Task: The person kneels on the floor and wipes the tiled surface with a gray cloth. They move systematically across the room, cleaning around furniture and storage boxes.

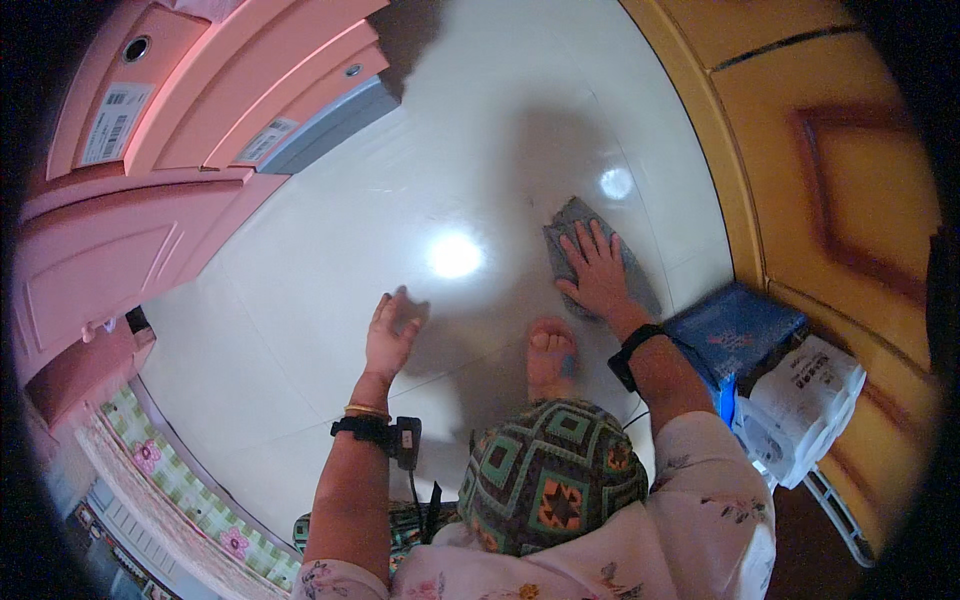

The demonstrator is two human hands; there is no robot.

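My right hand [598, 274] lies flat on a grey cloth [568, 217], its fingers spread over the top and not curled around it. The cloth rests on the pale, glossy tiled floor [300, 277] and reaches past the hand on several sides. My left hand [391, 330] is empty, with its fingers slightly bent and apart. It is nearest to the floor, left of my bare foot [550, 352]; I cannot tell whether it touches the tiles. Dark bands with small devices circle both wrists.
Pink cabinets and drawers [135, 232] line the left side. On the right stands a wooden cabinet [810, 165]. Close to my right forearm are a blue box [735, 326] and a white plastic bag [806, 405] bearing writing. A green checked fabric [180, 480] edges the lower left.
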